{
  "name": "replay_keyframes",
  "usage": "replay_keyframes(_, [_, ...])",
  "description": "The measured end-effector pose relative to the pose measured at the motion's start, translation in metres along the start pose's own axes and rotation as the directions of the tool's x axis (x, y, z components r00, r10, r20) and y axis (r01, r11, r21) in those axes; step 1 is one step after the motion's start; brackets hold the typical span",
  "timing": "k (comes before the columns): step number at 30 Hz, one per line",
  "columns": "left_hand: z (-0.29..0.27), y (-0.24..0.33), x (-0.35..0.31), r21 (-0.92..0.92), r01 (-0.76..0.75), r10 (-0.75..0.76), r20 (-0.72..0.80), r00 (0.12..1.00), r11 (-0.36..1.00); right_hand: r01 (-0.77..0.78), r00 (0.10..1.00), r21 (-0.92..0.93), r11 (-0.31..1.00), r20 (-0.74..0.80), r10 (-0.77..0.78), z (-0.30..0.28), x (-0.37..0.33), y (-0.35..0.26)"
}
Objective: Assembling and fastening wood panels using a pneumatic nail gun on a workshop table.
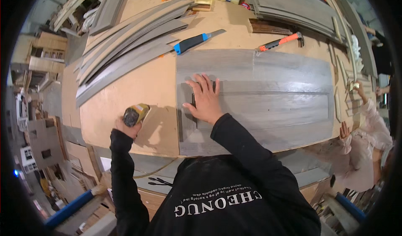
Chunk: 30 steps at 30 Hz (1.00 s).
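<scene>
My left hand [130,130] is wrapped round a yellow-and-black power tool [137,114] with a rounded black end, over the bare tabletop left of the door. Its exact kind is hard to make out. My right hand [205,99] rests with fingers spread on the left part of a grey wood-grain cabinet door [268,106] that has a recessed panel. Beyond the door's far edge lie a blue-and-black handsaw [191,44] and a hammer [279,42] with an orange-and-black handle.
Long grey strips [138,43] are heaped at the far left of the wooden table [121,87]. Stacked grey panels [289,9] stand at the far right, near a dark brown wooden piece [271,27]. On the right, a co-worker's hand [344,130] is beside the table edge.
</scene>
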State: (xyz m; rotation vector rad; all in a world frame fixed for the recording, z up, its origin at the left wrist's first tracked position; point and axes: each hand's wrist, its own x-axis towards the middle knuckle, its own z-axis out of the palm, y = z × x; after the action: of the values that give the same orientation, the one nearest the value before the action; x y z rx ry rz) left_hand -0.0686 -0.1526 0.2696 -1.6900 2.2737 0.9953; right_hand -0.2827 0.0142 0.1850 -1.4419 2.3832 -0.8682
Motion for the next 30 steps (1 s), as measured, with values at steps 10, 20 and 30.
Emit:
replay_keyframes(10, [0.001,-0.009,-0.007,0.132,-0.275,0.295,-0.162,0.942,0.952,0.411,0.809,0.018,0.912,0.455,-0.373,-0.02,-0.047,-0.031])
replay_keyframes(20, [0.017,-0.074,-0.128,-0.549,-0.015,0.086,0.105,0.991,0.836,0.468,0.69,0.184,0.864,0.535,-0.487,-0.008,-0.081,-0.038])
replay_keyframes(30, [0.101,-0.161,-0.173,-0.659,-0.444,0.291,-0.336,0.896,0.607,0.479,0.584,0.192,0.856,0.658,-0.475,-0.001,-0.122,-0.058])
